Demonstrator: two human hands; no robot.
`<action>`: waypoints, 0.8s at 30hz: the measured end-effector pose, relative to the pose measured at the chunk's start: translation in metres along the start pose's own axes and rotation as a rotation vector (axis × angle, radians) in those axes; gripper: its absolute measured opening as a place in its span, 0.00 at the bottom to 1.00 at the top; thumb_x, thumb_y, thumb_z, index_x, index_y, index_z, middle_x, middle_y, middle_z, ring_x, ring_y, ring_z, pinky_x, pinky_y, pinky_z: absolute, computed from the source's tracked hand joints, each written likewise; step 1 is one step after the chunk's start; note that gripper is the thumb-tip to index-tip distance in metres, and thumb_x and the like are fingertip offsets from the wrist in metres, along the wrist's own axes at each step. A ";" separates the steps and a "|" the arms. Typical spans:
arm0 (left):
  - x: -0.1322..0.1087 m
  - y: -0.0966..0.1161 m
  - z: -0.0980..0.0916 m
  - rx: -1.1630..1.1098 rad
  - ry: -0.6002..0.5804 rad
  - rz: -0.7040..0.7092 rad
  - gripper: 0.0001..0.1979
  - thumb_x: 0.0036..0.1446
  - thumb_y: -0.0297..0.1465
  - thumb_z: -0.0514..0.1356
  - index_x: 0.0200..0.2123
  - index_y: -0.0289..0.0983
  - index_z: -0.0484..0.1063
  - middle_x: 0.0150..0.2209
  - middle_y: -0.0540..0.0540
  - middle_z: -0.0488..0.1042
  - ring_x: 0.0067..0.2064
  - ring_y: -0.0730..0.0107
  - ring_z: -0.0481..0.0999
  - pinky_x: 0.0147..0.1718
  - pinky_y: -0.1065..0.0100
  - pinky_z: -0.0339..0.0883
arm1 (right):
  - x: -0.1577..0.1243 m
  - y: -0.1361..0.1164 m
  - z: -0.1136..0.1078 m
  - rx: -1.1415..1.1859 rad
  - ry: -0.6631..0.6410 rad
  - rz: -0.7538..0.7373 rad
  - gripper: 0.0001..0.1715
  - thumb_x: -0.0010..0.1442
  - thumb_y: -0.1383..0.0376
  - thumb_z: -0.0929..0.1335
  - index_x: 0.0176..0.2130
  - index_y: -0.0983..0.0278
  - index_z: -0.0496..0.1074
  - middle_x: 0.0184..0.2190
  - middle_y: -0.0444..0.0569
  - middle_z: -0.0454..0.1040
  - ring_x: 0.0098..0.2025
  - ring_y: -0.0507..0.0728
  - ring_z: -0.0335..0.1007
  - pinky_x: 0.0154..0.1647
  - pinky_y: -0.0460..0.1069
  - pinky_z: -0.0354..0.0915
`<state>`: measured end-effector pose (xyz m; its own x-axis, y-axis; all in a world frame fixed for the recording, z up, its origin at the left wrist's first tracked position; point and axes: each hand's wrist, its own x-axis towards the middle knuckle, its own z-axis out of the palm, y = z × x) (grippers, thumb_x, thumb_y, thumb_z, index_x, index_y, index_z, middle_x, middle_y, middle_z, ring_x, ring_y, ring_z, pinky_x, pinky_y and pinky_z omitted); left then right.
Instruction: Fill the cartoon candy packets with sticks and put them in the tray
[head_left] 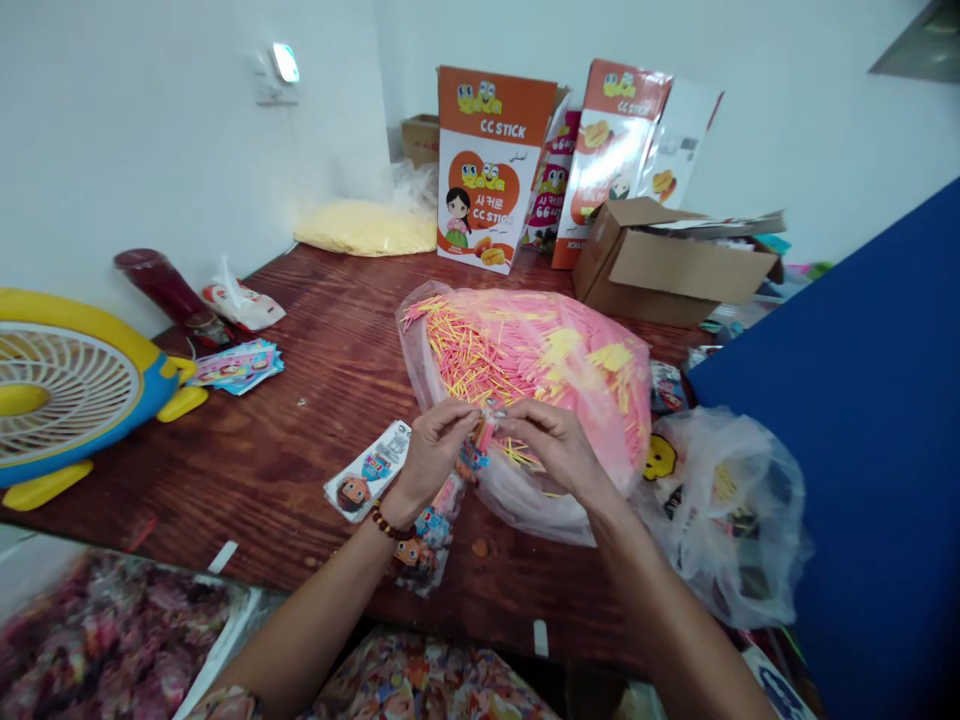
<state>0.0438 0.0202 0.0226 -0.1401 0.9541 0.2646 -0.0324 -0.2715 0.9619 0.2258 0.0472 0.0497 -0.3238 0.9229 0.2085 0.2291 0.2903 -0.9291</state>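
My left hand [433,448] and my right hand [556,440] meet above the table, fingertips pinched at the top edge of a small printed plastic packet [474,456]. Pink sticks seem to show inside it. Just beyond lies a big clear bag of pink and yellow sticks [480,365], its mouth spread toward me. A stack of flat printed packets [366,472] rests to the left of my left hand. Under my left wrist are more printed packets [421,548], partly covered by my forearm.
A yellow and blue fan [82,385] stands at the left, near a pile of blue packets [238,366] and tissues [244,300]. Printed cartons [480,170] and an open cardboard box [675,265] line the back. A clear plastic bag [739,520] sits right, beside a blue panel [847,400].
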 end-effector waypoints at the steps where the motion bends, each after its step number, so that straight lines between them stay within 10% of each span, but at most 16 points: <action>1: 0.000 -0.001 -0.001 -0.029 0.000 -0.045 0.07 0.56 0.33 0.64 0.32 0.36 0.81 0.31 0.47 0.78 0.34 0.70 0.75 0.37 0.69 0.68 | 0.000 0.001 0.001 0.053 0.011 0.037 0.11 0.59 0.58 0.71 0.30 0.62 0.77 0.26 0.44 0.75 0.31 0.54 0.70 0.34 0.48 0.64; 10: -0.001 -0.001 -0.010 -0.201 -0.359 -0.466 0.14 0.44 0.36 0.73 0.30 0.32 0.79 0.28 0.49 0.76 0.31 0.74 0.71 0.32 0.73 0.63 | 0.001 0.007 0.007 0.312 0.121 0.207 0.12 0.51 0.56 0.74 0.27 0.62 0.76 0.23 0.42 0.74 0.25 0.52 0.70 0.29 0.47 0.66; 24: -0.008 -0.012 0.002 -0.185 -0.232 -0.388 0.14 0.45 0.37 0.72 0.32 0.33 0.81 0.29 0.48 0.79 0.31 0.70 0.73 0.34 0.69 0.66 | -0.004 0.031 0.023 0.294 0.039 0.193 0.13 0.51 0.56 0.72 0.26 0.62 0.71 0.23 0.40 0.68 0.27 0.50 0.60 0.29 0.46 0.59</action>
<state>0.0478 0.0162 0.0090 0.1402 0.9867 -0.0823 -0.2166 0.1117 0.9699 0.2135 0.0467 0.0135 -0.2636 0.9643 0.0273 0.0070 0.0302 -0.9995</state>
